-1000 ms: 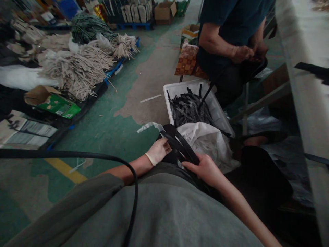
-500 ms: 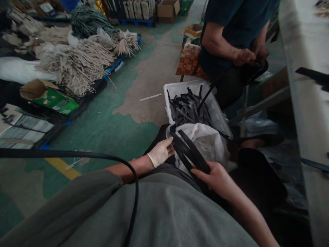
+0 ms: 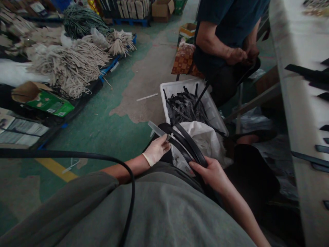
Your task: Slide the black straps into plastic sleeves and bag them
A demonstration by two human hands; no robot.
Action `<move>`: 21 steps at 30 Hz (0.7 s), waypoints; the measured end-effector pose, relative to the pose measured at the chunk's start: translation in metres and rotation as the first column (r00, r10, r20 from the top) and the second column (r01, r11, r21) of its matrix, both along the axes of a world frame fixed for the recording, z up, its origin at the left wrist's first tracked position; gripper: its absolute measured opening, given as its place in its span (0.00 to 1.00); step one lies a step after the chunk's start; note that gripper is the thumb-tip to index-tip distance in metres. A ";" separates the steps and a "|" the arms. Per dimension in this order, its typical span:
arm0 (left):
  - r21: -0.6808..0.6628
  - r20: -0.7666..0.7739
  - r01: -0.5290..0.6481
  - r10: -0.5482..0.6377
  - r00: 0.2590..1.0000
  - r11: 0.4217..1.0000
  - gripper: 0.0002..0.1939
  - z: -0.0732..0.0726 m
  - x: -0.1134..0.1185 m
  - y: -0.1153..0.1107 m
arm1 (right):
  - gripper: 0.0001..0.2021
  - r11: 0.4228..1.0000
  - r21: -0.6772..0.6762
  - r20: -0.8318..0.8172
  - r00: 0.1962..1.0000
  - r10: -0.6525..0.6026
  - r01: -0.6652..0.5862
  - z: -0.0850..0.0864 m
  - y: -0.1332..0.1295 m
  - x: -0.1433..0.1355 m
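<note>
In my right hand (image 3: pixel 207 168) is a bundle of long black strips (image 3: pixel 189 140), curving up and to the left. My left hand (image 3: pixel 156 149), in a pale glove, pinches the end of one strip, where a translucent whitish piece (image 3: pixel 156 129) sticks out to the upper left. Just beyond my hands sits a white plastic bag (image 3: pixel 208 133) with pale scraps in it. Behind it a white bin (image 3: pixel 217 116) holds many dark strips (image 3: pixel 183 108).
A seated person (image 3: pixel 228 37) works with both hands beyond the bin. At the right runs a long pale table (image 3: pixel 288 113) with black strips on it. Bundled cords (image 3: pixel 69 65) and a green box (image 3: pixel 50 104) lie at the left. A black cable (image 3: pixel 102 155) crosses in front of me.
The whitish piece now shows at my left fingertips, and the strips are more fanned apart. The whole view has shifted slightly, bringing more of the table into sight.
</note>
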State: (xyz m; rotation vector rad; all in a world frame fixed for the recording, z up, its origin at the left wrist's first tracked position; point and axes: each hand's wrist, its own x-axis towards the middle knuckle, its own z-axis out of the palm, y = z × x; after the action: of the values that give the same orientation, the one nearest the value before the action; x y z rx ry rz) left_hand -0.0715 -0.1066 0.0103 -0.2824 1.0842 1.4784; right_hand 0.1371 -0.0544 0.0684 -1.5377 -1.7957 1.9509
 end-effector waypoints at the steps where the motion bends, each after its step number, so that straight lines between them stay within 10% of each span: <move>1: -0.013 0.031 0.041 -0.041 0.999 0.999 0.18 -0.001 0.006 -0.002 | 0.16 1.000 0.021 0.003 1.000 -0.016 0.016 -0.004 0.001 -0.005; 6: -0.032 0.111 0.140 -0.135 0.985 0.990 0.17 0.002 0.027 -0.001 | 0.16 0.998 0.067 0.002 1.000 0.016 -0.016 -0.016 0.010 -0.019; 14: -0.075 0.085 0.068 -0.062 0.994 0.995 0.08 0.008 0.003 0.001 | 0.18 0.994 -0.101 0.033 0.999 0.043 -0.039 0.018 -0.010 0.047; 21: -0.121 0.129 0.324 -0.309 0.942 0.938 0.11 0.000 0.019 -0.005 | 0.16 0.996 0.086 0.071 0.997 0.026 -0.032 0.015 -0.011 0.041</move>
State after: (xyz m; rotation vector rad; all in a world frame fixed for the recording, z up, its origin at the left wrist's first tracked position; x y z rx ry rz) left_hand -0.0529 -0.1114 0.0107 -0.2689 1.0917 1.0891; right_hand 0.1782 -0.0650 0.0831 -1.5806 -1.9133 1.8261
